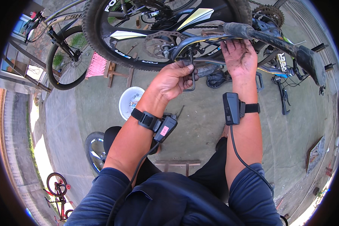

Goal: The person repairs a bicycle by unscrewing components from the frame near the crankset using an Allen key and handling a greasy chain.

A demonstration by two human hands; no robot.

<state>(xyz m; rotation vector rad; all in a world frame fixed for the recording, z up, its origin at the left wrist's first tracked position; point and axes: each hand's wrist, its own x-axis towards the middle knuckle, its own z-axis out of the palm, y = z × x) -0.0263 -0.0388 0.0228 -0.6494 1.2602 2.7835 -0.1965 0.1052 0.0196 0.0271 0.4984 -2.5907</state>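
My left hand [176, 78] is closed round a dark L-shaped hex key [194, 86]. The key's long arm runs up to the axle area of the bicycle wheel [133, 56], beside the disc brake rotor [158, 46]; whether its tip sits in a bolt I cannot tell. My right hand [242, 60] has its palm turned up, dirty with grease, and its fingers stretched out under the bicycle frame [211, 37]. Its fingertips are partly hidden by the frame tube. The bicycle's black saddle [310, 64] points off to the right.
A white bucket [127, 105] with small parts in it stands below my left hand. Another bicycle [66, 52] leans at the far left, near a pink cloth [97, 64] on a wooden stand. A low wooden stool [177, 163] lies between my legs. A small red bicycle [57, 188] is at the lower left.
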